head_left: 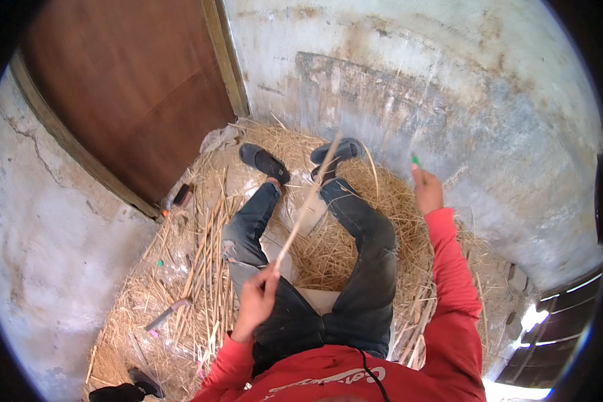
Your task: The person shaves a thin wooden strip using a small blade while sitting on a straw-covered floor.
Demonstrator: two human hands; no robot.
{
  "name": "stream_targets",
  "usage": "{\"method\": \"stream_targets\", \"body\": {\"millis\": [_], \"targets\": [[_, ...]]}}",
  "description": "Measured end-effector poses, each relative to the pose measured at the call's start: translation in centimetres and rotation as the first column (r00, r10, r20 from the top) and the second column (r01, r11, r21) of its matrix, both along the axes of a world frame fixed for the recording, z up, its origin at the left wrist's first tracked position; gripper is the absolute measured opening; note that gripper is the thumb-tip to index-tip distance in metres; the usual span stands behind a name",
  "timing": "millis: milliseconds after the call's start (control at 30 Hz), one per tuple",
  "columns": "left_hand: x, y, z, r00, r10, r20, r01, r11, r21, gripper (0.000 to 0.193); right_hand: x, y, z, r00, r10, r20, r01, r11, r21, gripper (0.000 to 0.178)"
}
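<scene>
Left fingers (269, 277) round a pale strip (307, 199), right fingers (419, 175) round something green (415, 160), mostly hidden, perhaps a handle.

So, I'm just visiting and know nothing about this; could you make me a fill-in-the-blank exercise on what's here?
1. The left hand holds one ____ of a long pale strip.
2. From the right hand pokes the tip of a small thing coloured ____.
3. Both sleeves are coloured ____.
4. The brown door stands toward the picture's upper ____ corner.

Missing words: end; green; red; left.
</scene>
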State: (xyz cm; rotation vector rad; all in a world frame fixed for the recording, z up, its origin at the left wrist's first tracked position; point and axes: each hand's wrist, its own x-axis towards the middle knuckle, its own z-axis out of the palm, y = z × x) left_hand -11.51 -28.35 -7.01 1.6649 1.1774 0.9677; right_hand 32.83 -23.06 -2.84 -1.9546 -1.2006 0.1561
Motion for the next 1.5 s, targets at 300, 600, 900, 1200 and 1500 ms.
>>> {"method": "stream_targets", "body": {"millis": [300,600,900,1200,1500], "targets": [[6.0,3.6,2.6,0.998,-0.065,0.006,0.065,0.997,0.036,0.037,-18.3,-4.4,0.4,0.802,0.596,0.025,-0.589,0.797,-0.133,0.050],[2.6,-2.2,1.0,0.976,-0.207,-0.070,0.192,0.966,-0.174,0.036,-4.9,2.0,-1.8,0.985,0.168,-0.032,-0.171,0.973,-0.155,0.065],[4.4,0.6,1.0,0.976,-0.166,0.142,0.197,0.949,-0.244,0.035,-18.3,-6.6,-1.1,0.800,0.600,-0.003,-0.585,0.779,-0.225,0.051],[3.0,1.2,-0.3,0.988,-0.137,0.071,0.151,0.954,-0.261,0.033,-19.1,-4.4,-2.5,0.785,0.603,0.144,-0.512,0.761,-0.397,0.044],[-3.4,-5.2,0.0,0.972,-0.185,0.147,0.234,0.837,-0.495,0.031,5.6,0.0,-6.8,0.991,-0.126,-0.040,0.119,0.983,-0.143,0.064]]}}
